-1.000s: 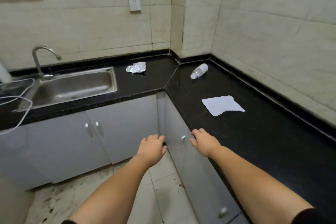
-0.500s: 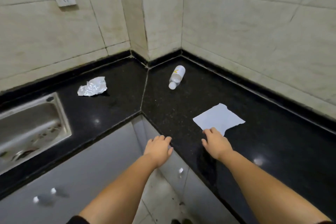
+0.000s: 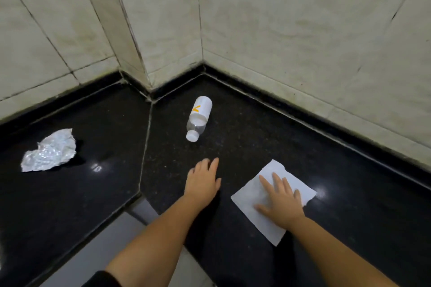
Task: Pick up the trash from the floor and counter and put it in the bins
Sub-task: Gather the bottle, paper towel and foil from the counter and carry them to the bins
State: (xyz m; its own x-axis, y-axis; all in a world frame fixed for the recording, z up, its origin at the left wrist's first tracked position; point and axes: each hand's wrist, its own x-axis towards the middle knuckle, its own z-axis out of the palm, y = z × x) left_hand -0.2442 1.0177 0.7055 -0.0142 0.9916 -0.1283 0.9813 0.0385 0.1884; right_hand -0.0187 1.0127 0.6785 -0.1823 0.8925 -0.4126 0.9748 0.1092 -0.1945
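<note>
A white sheet of paper (image 3: 250, 202) lies flat on the black counter (image 3: 349, 193) at the right. My right hand (image 3: 281, 201) rests palm-down on it with fingers spread. My left hand (image 3: 202, 180) hovers open over the counter, a little short of a small plastic bottle (image 3: 199, 117). The bottle lies on its side near the corner, white cap toward me, white label with an orange mark. A crumpled piece of silver foil (image 3: 49, 154) sits on the counter at the left.
Tiled walls (image 3: 291, 30) close the counter in at the back and right, meeting at a jutting corner. The counter's front edge runs diagonally below my arms, with grey cabinet fronts (image 3: 112, 247) underneath.
I have moved closer to the counter corner. My right hand went from the paper's near edge onto the sheet, and my left hand went forward over the counter toward the bottle.
</note>
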